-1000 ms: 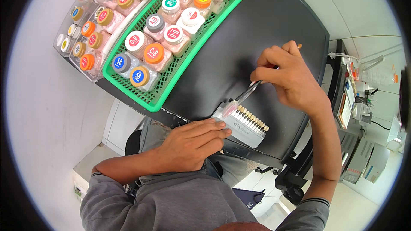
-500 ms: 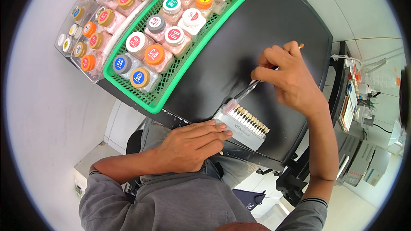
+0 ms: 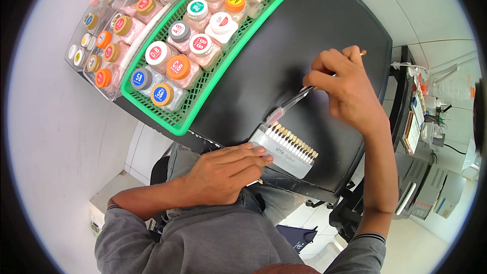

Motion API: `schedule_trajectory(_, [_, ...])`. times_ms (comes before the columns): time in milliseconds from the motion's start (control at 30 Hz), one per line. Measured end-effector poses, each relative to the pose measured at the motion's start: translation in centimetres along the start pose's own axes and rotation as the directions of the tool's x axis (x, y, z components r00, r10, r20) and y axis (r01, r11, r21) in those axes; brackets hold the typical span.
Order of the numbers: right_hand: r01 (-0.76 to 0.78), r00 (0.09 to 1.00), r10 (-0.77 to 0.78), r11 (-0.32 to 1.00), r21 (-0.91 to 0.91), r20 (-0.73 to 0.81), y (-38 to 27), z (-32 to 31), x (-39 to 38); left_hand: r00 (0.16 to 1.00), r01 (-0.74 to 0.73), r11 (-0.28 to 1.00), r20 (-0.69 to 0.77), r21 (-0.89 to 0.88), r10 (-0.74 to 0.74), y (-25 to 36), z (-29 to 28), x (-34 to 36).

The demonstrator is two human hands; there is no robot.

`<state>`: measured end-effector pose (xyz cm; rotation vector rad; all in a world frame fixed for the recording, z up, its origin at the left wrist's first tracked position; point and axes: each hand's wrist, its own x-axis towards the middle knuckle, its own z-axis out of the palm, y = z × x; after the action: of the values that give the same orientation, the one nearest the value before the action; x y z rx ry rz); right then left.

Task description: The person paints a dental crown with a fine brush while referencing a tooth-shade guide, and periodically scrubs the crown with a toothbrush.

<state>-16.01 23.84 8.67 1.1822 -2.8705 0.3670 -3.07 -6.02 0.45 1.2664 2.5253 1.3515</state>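
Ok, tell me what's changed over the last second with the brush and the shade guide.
Very little. The right hand keeps hold of the clear-handled brush, whose pink bristle end has slid slightly left along the row of tooth tabs on the grey shade guide. The left hand still presses on the guide's near edge. The green basket of capped jars and the black table stayed put.

Round-capped jars [image 3: 178, 67] stand packed in a green basket [image 3: 229, 63] at the tabletop's [image 3: 314, 25] left end; caps are orange, red, blue, white and grey, each bearing a circular label. Smaller jars [image 3: 96, 45] fill a clear tray [image 3: 81, 73] just beside it.
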Motion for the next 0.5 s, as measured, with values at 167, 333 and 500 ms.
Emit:
schedule_trajectory(167, [0.024,0.995,-0.032,0.996,0.081,0.094,-1.4,0.0,0.2,1.0,0.016,1.0,0.01,-0.01,-0.016,0.2,-0.1,0.0])
schedule_trajectory(333, [0.006,0.999,-0.004,1.0,0.031,-0.042,-0.4,-0.2,0.5,0.999,0.005,1.0,0.04,0.004,-0.006,0.0,-0.2,-0.1])
schedule_trajectory(500, [0.032,0.998,-0.032,0.999,0.008,0.046,-0.7,0.2,0.6,0.999,0.009,1.0,0.042,-0.001,-0.009,0.1,-0.2,-0.2])
